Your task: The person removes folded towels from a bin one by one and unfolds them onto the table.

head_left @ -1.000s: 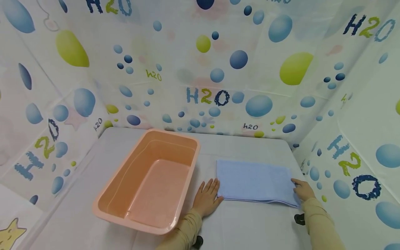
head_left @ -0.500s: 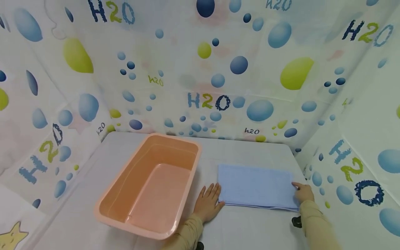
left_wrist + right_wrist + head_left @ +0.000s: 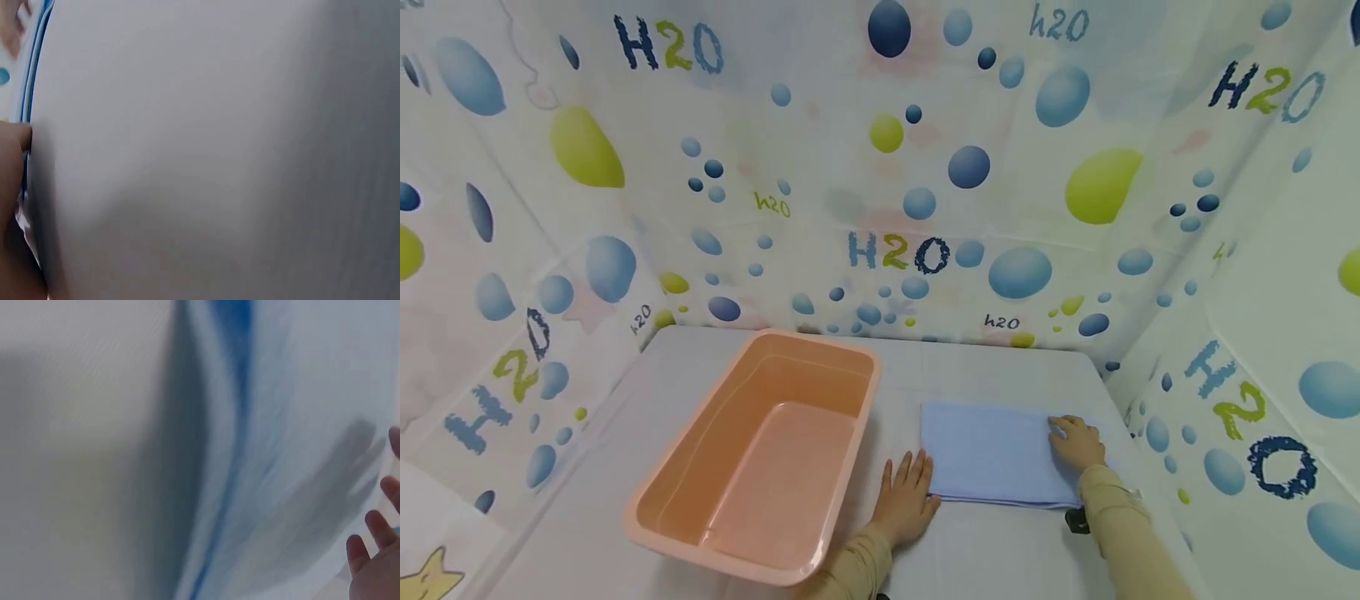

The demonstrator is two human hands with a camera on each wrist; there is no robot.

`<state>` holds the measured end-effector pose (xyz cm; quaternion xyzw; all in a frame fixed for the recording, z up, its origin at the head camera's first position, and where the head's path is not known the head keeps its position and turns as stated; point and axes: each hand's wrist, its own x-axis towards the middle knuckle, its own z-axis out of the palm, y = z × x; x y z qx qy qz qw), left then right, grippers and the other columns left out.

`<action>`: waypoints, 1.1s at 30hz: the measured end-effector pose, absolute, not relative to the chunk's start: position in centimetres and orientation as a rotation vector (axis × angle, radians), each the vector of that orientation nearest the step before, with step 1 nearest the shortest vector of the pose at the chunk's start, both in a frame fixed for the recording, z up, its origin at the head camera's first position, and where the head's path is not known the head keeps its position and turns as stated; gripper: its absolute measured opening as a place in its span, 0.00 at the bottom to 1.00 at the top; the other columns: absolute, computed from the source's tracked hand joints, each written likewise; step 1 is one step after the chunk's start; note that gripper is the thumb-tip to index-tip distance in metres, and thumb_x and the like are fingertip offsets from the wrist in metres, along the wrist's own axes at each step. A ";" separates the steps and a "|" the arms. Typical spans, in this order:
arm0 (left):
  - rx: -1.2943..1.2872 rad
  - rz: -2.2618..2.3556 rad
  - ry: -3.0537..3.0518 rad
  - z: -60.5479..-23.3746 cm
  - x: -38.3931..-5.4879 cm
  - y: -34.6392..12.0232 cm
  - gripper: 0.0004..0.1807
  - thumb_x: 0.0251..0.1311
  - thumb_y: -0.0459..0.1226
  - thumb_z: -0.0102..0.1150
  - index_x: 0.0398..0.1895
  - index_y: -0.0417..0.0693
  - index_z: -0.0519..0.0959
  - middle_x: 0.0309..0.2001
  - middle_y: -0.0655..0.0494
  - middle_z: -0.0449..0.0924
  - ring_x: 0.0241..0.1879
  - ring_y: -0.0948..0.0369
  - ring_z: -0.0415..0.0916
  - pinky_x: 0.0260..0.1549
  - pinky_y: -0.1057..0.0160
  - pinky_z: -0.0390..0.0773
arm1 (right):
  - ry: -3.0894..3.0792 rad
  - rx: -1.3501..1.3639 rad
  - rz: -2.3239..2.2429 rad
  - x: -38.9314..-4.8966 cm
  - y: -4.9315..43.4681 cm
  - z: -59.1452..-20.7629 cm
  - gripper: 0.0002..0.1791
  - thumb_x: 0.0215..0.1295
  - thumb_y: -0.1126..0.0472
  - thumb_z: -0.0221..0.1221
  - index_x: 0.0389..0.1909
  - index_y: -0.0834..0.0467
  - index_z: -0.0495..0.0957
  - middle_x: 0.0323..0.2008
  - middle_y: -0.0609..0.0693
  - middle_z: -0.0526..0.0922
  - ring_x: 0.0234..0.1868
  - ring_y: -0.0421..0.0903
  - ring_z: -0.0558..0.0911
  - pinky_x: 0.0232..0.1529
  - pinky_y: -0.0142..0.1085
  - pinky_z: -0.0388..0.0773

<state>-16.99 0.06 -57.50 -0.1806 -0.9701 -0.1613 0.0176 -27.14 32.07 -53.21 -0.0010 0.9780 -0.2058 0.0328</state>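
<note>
This looks like a small screened-off booth [image 3: 1270, 267]; what building surrounds it cannot be told. In the head view, creased sheeting [image 3: 820, 142] printed with bubbles [image 3: 1020, 272] and "H2O" lettering [image 3: 895, 252] closes in a pale table [image 3: 985, 550] at six o'clock, from nine through twelve to three.

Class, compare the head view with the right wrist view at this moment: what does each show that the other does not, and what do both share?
Only the head view shows the peach basin, the left hand and the H2O lettering.

Only the right wrist view shows, close up, a deep-blue strip along the layered edge of the blue cloth, plus a distinct finger-shaped shadow on it.

Both show the cloth, the right hand and the pale tabletop.
</note>
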 end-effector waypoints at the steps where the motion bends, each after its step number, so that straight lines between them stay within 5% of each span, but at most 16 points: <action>1: -0.576 -0.464 -3.004 -57.5 -16.9 0.4 0.32 0.65 0.50 0.44 0.69 0.45 0.60 0.70 0.47 0.58 0.70 0.48 0.54 0.66 0.42 0.53 | 3.005 -0.049 -0.647 -27.4 31.6 -53.2 0.24 0.65 0.57 0.47 0.60 0.63 0.69 0.61 0.69 0.64 0.58 0.78 0.61 0.48 0.70 0.63; 7: -0.752 -0.172 -2.980 -56.6 -16.4 2.9 0.30 0.64 0.51 0.46 0.67 0.50 0.63 0.70 0.50 0.59 0.70 0.53 0.56 0.67 0.47 0.57 | 2.958 -0.207 -0.691 -28.6 28.5 -52.9 0.24 0.68 0.54 0.49 0.62 0.59 0.67 0.65 0.67 0.62 0.62 0.76 0.58 0.53 0.72 0.59; 16: -1.046 -0.031 -2.884 -56.1 -15.7 6.2 0.28 0.64 0.55 0.45 0.66 0.62 0.64 0.69 0.66 0.61 0.69 0.61 0.59 0.64 0.53 0.64 | 2.930 -0.158 -0.826 -29.8 26.1 -54.2 0.15 0.66 0.53 0.52 0.48 0.58 0.73 0.58 0.64 0.74 0.58 0.70 0.68 0.51 0.65 0.67; 24: -1.055 0.071 -2.863 -56.3 -14.8 7.0 0.26 0.67 0.59 0.35 0.67 0.71 0.62 0.70 0.70 0.58 0.70 0.61 0.57 0.65 0.53 0.62 | 2.914 -0.149 -0.749 -29.2 26.0 -54.3 0.15 0.66 0.53 0.51 0.48 0.56 0.75 0.65 0.64 0.65 0.62 0.74 0.61 0.54 0.71 0.59; 33: -0.924 0.076 -2.882 -56.5 -14.5 7.8 0.25 0.69 0.56 0.30 0.65 0.69 0.65 0.67 0.75 0.62 0.68 0.64 0.61 0.63 0.53 0.64 | 2.974 -0.098 -0.545 -29.5 26.5 -55.0 0.15 0.69 0.53 0.47 0.51 0.51 0.74 0.64 0.56 0.69 0.64 0.66 0.61 0.58 0.68 0.56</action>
